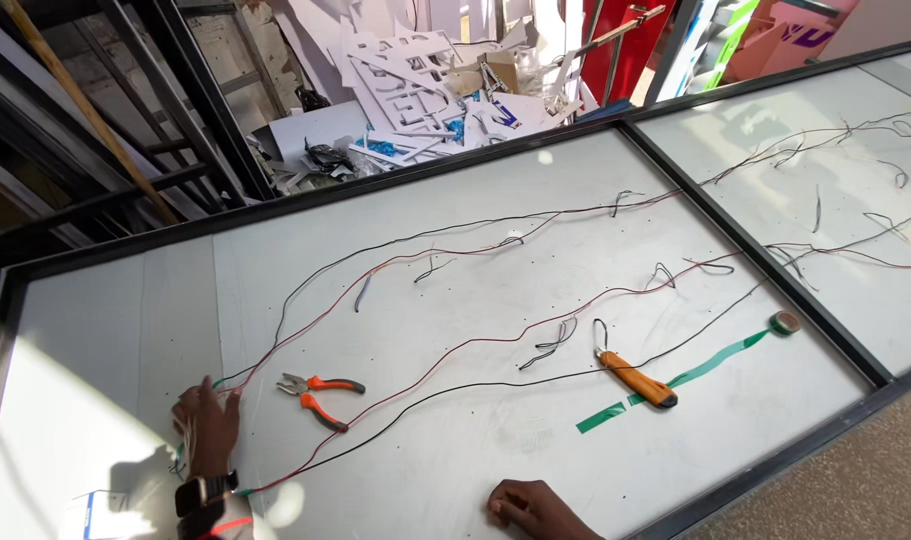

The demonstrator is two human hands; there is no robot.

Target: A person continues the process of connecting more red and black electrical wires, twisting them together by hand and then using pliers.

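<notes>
**A:** ok so where are the hands at? start from the fingers.

**B:** left hand (208,425) lies flat on the counter (536,460), fingers (191,402) spread open, gripping nothing. The fingertips press down right where the red and black wires (446,355) bunch together at the near-left end, with a bit of green tape showing under them. There's a dark watch (198,493) on that wrist. Right hand (536,508) sits at the bottom edge, knuckles up, fingers curled under; can't tell if it's holding anything.

**A:** tools?

**B:** pliers (319,393) with orange grips and bare metal jaws, just beside the left hand on its right, lying between the wire runs. Not touched by either hand. Further right, an orange-handled utility knife (636,380) with a dark tip, well apart from both hands.

**A:** and the surface?

**B:** big flat panel, pale grey, matte, a little scuffed, framed in black metal with a dark bar (736,240) dividing it. Thin wires snake loosely across the whole thing, with short stubby branches sticking off. A strip of glossy green tape (706,367) runs under the knife to a small roll (785,322). Past the far edge there's a pile of white cut-out scraps (416,90).
</notes>
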